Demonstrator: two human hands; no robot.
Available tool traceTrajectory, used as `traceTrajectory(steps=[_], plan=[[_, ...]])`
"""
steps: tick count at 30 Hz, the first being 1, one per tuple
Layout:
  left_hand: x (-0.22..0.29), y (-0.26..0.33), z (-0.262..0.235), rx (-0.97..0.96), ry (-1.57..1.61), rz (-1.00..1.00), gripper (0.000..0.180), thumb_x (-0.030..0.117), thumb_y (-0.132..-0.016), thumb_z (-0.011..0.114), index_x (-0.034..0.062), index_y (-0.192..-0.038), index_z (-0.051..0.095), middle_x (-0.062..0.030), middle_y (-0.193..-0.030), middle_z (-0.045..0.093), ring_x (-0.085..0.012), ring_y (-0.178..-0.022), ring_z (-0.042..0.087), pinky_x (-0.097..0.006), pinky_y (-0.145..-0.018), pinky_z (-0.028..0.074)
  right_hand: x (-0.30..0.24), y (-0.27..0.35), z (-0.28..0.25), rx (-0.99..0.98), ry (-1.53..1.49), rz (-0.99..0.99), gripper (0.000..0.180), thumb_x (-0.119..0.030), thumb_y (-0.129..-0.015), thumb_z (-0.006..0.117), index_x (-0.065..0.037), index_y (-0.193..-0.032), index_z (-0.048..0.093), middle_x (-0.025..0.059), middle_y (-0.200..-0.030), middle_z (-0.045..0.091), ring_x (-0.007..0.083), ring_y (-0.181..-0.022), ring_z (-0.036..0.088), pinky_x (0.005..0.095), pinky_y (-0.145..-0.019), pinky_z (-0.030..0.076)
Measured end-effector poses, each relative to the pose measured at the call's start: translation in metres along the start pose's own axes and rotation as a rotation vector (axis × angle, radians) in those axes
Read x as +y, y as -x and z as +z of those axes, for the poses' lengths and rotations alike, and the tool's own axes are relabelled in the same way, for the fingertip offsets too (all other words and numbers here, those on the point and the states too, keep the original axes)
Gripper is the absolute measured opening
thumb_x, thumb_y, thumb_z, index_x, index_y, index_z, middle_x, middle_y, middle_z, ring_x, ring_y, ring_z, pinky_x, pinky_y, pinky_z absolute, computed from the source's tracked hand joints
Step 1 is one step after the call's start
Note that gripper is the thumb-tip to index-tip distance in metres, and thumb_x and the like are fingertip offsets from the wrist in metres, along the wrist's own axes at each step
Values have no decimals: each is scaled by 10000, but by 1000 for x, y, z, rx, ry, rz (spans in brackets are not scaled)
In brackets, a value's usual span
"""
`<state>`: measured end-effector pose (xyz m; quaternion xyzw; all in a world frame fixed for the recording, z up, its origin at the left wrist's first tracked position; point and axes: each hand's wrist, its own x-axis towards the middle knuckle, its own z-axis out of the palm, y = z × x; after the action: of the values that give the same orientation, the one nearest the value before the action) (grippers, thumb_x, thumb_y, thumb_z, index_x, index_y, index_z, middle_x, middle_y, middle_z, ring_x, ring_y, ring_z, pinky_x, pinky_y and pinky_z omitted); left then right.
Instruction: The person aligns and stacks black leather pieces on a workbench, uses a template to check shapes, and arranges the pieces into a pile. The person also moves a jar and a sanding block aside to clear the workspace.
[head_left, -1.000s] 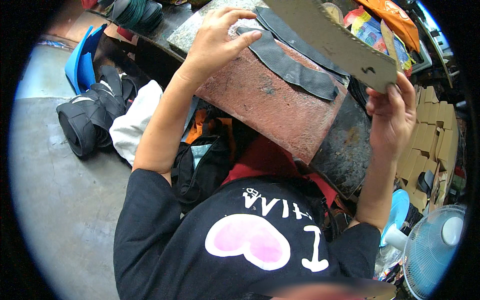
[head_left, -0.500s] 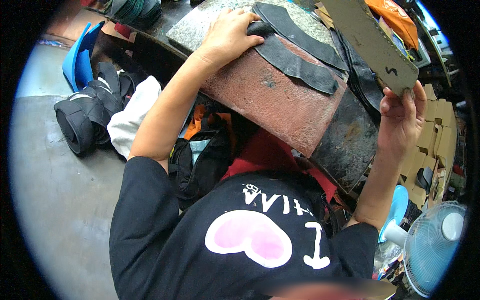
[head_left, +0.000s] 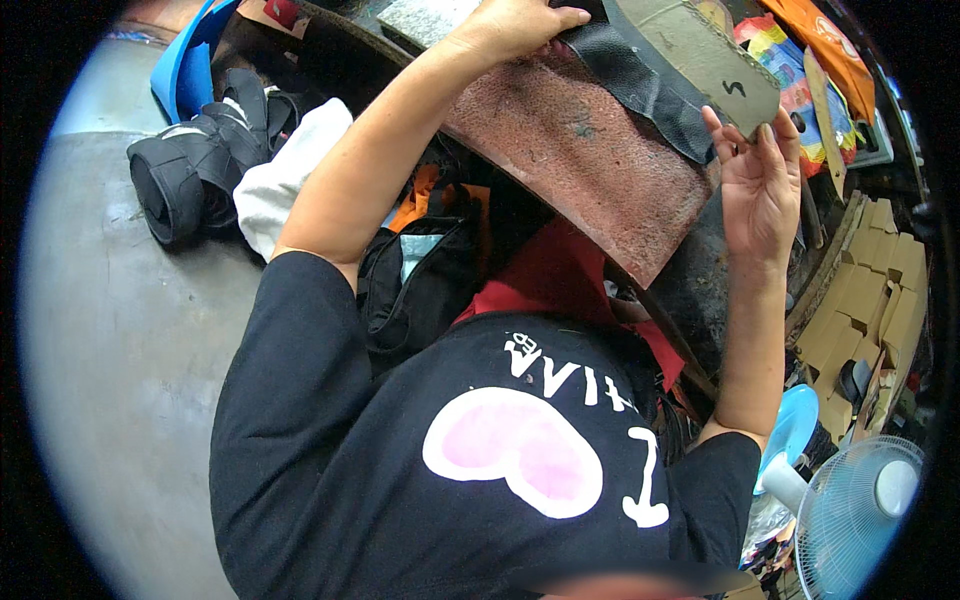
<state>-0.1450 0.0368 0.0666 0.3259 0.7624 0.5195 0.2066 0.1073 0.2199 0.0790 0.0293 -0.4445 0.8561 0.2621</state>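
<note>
A reddish, rough-surfaced slab (head_left: 560, 150) lies on the work table under curved black leather pieces (head_left: 640, 90). My left hand (head_left: 515, 28) is at the far end of the leather, its thumb laid along the edge; the upper frame edge cuts off its other fingers. My right hand (head_left: 757, 180) pinches the rounded near end of a grey-green flat template (head_left: 705, 60) between thumb and fingers. This template bears a dark handwritten mark and sits over or just above the leather's right side; I cannot tell whether they touch.
Right of the slab lie a colourful bag (head_left: 790, 70) and an orange bag (head_left: 835, 35). Folded cardboard (head_left: 860, 300) and a fan (head_left: 865, 500) are at the right. A black bag (head_left: 420, 275), white cloth (head_left: 290, 175) and black padded pieces (head_left: 185, 190) are at the left.
The template has swung left and lower, from beside the slab to the leather, with my right hand still pinching it. The view has shifted, so the slab sits higher.
</note>
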Motion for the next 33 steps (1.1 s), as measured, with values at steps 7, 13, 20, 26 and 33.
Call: traceTrajectory(steps=[7,13,20,26,33], plan=[[-12,6,-12,-24,-12,66,208,116,-930,656,29,-1114,616,-22,-743,623,-103,-556,558,-268,-491,454,-17,5,-11,59,1,-11,265,-44,-1019,533,-81,-1272,602,112,-1256,655,289,-1117,646,598,-1131,410],[-4,10,-9,-25,-97,122,202,113,-923,640,64,-1119,621,-33,-741,631,-134,-635,616,-312,-560,505,-33,5,-8,27,13,-83,268,-53,-1022,530,-95,-1278,597,111,-1271,653,302,-1146,645,580,-1119,431],[5,13,-4,140,-397,308,355,213,-886,724,62,-1202,667,-146,-933,732,-221,-892,701,-340,-838,537,-19,-8,21,60,81,-66,263,-41,-1007,546,-51,-1267,589,130,-1194,673,252,-1026,678,456,-1005,522],[1,14,-9,180,-530,275,347,270,-863,742,121,-1172,699,-179,-1027,732,-366,-994,696,-447,-891,532,9,-26,16,170,324,154,269,-70,-989,596,4,-1246,572,122,-1119,687,209,-898,696,327,-881,556],[-4,14,-14,240,-694,96,564,325,-790,812,127,-1281,619,-183,-1098,703,-379,-1067,661,-494,-923,509,-16,-6,-9,283,490,298,250,-38,-985,569,25,-1226,581,109,-1097,690,153,-832,700,259,-772,585]])
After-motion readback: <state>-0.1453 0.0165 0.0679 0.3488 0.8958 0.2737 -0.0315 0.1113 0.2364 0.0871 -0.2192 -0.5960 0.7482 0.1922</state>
